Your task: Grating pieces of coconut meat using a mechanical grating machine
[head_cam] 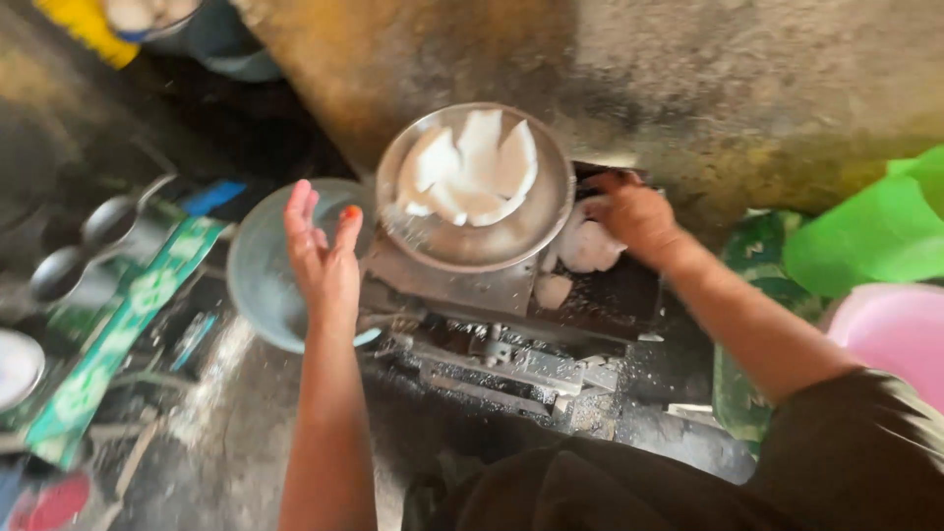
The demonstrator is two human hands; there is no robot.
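white coconut pieces [472, 167] lie in the metal bowl [551, 211] atop the grating machine [492, 334]. my left hand [323, 251] hovers open and empty beside the bowl. my right hand [634, 211] grips coconut pieces [590, 246] just behind the machine.

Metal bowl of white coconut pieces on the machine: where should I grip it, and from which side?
Take the metal bowl by its bare near-left rim, coming from the left, where the open left hand hovers. The coconut pieces are piled toward the far side, and the right hand occupies the right.
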